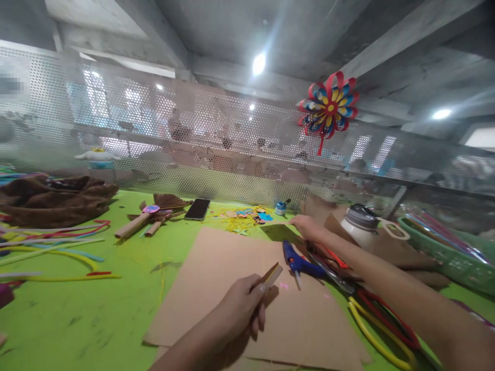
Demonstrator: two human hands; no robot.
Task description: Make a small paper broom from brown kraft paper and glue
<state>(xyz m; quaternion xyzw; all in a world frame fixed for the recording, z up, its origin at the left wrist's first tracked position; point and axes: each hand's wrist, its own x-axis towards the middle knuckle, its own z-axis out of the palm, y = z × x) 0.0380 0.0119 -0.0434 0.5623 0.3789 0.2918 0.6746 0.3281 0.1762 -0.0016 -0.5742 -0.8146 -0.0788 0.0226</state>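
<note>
My left hand (247,304) is closed around a small folded piece of brown paper (273,274), held just above a large sheet of brown paper (216,278). My right hand (308,227) reaches out to the far side of the table, just past the sheet and beside more brown paper. Its fingers are small and blurred, and whether they grip anything is hidden. Below that arm lies a blue glue gun (303,263) at the sheet's edge. Large scissors with red handles (390,319) and a yellow-handled pair (367,330) lie partly under the right forearm.
Beyond the sheet are colourful paper scraps (247,214), a black phone (197,209) and a small blue jar (280,208). Rolled paper pieces (133,224), pipe cleaners (77,252) and brown cloth (58,198) lie left. A lidded white cup (359,226) and green basket (444,252) stand right.
</note>
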